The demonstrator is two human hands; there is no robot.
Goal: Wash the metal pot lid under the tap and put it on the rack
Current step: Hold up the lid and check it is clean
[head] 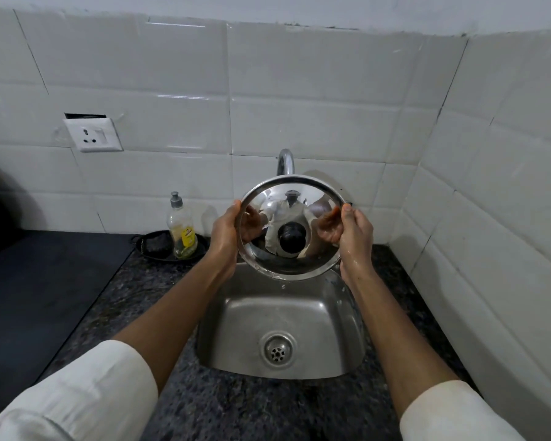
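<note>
A round shiny metal pot lid (pixel 312 259) with a black knob in its middle is held upright over the steel sink (pixel 236 329), its knob side facing me. My left hand (pixel 225 232) grips its left rim and my right hand (pixel 357 233) grips its right rim. Both hands look wet. The curved chrome tap (pixel 285 160) rises just behind the lid; its spout is hidden by the lid, and no running water is visible. Drops hang below the lid's lower edge. No rack is in view.
A dish soap bottle (pixel 181 230) stands on a dark dish (pixel 150 246) left of the sink. The counter (pixel 236 409) is dark speckled stone, with a black cooktop surface (pixel 39 297) at the left. White tiled walls close in behind and on the right. A wall socket (pixel 93 134) sits upper left.
</note>
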